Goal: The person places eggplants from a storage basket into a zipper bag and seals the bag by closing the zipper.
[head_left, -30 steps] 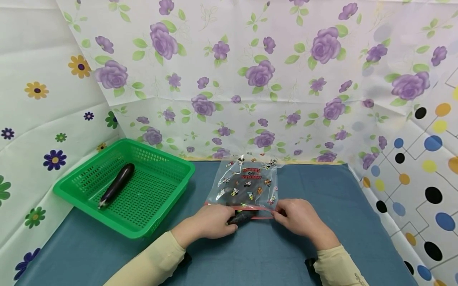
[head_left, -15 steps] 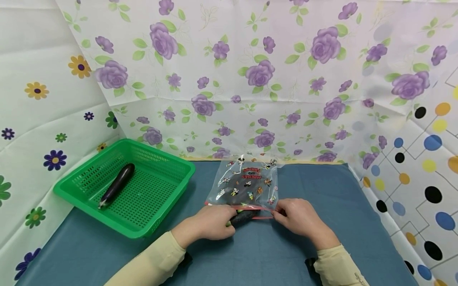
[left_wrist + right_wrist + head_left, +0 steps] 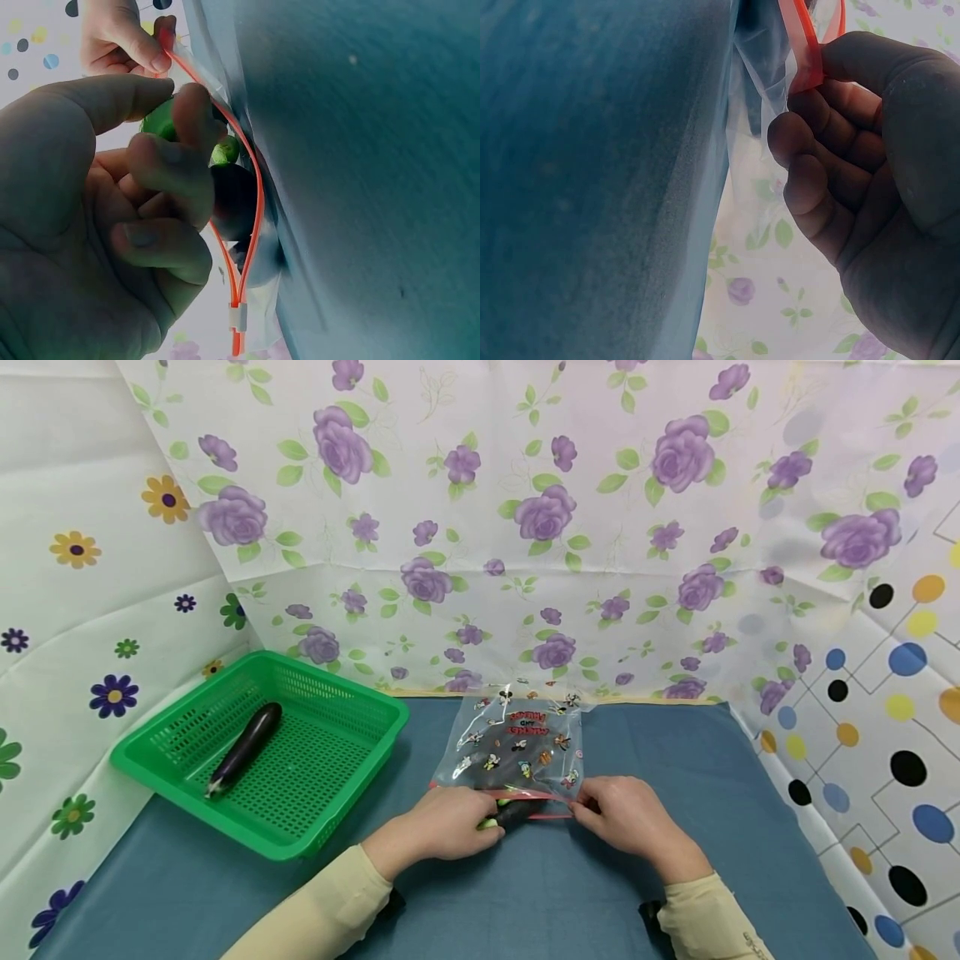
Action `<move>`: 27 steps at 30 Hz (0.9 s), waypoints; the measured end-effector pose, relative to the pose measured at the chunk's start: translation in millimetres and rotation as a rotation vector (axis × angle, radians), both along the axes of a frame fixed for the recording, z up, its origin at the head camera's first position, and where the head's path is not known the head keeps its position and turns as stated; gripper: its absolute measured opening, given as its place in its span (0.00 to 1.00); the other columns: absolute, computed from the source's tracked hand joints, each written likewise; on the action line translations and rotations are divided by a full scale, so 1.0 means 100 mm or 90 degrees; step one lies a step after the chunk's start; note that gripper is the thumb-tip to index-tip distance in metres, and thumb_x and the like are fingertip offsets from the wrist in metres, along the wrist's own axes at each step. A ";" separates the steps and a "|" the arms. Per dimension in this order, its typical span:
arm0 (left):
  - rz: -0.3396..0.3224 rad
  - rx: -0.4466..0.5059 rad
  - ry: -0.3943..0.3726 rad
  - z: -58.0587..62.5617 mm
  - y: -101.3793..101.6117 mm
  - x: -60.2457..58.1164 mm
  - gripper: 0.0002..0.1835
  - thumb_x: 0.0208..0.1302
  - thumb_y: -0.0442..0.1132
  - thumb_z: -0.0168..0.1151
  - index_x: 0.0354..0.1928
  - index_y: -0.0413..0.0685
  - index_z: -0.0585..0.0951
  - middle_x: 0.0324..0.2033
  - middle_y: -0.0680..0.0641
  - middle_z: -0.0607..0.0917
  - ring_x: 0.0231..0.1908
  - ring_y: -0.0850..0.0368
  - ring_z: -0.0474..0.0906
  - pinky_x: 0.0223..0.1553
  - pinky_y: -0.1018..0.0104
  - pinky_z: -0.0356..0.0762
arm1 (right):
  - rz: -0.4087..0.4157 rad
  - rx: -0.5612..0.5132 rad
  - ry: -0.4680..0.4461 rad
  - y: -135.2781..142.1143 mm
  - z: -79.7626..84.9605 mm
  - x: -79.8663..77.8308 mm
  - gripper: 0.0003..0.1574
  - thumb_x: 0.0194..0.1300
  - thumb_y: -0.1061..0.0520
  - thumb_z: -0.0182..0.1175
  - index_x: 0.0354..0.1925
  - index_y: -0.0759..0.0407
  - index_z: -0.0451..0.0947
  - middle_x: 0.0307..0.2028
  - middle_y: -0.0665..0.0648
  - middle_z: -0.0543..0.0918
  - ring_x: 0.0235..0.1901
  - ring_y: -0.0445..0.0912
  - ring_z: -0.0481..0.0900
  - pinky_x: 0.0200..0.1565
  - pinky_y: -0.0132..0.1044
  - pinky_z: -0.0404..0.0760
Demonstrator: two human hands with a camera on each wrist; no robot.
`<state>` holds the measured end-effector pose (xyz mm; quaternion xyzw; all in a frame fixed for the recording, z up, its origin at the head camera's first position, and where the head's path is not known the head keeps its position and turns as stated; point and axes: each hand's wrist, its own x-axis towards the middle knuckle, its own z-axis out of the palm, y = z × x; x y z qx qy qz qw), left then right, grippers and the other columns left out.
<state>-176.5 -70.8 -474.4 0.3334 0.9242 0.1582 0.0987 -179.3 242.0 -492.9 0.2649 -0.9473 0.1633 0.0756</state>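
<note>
A clear zip bag (image 3: 517,739) with cartoon prints and a red-edged mouth lies on the table, dark shapes showing through it. At its mouth is a dark eggplant (image 3: 517,812) with a green stem end, partly inside. My left hand (image 3: 450,825) pinches that end between thumb and fingers; in the left wrist view the green cap (image 3: 159,120) shows behind the fingertips. My right hand (image 3: 626,814) pinches the right corner of the bag's mouth, and the red edge (image 3: 804,52) sits between thumb and forefinger. A white slider (image 3: 237,316) is on the zip's other end.
To the left stands a green perforated basket (image 3: 330,793), with one long dark eggplant (image 3: 246,747) lying in it. Blue cloth (image 3: 525,893) covers the table. Flower-printed sheets (image 3: 480,527) rise behind and at the left, and a dotted one (image 3: 892,735) at the right.
The eggplant at the bag's mouth has slid a little to the right, and more of its green end shows by my left fingers. The right hand stays at the corner.
</note>
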 end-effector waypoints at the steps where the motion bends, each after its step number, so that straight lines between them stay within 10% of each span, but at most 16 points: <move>1: 0.002 0.001 0.003 0.00 0.00 0.00 0.22 0.79 0.52 0.68 0.24 0.61 0.74 0.19 0.59 0.71 0.20 0.62 0.69 0.25 0.60 0.66 | 0.000 0.000 0.001 0.00 0.00 0.00 0.16 0.73 0.54 0.75 0.29 0.42 0.83 0.22 0.37 0.76 0.20 0.31 0.67 0.26 0.35 0.71; 12: 0.010 -0.016 0.031 -0.02 0.05 -0.02 0.27 0.76 0.62 0.71 0.21 0.62 0.74 0.16 0.59 0.71 0.18 0.61 0.69 0.22 0.58 0.65 | -0.001 0.003 0.001 -0.01 0.01 0.00 0.15 0.73 0.54 0.76 0.29 0.41 0.84 0.23 0.37 0.76 0.20 0.31 0.67 0.27 0.36 0.71; 27: -0.002 -0.024 0.017 -0.01 0.07 -0.02 0.08 0.72 0.43 0.66 0.33 0.60 0.77 0.22 0.58 0.71 0.21 0.59 0.64 0.24 0.60 0.60 | -0.003 0.004 0.002 0.00 -0.01 0.00 0.15 0.73 0.53 0.76 0.29 0.41 0.83 0.22 0.37 0.75 0.20 0.31 0.67 0.26 0.36 0.70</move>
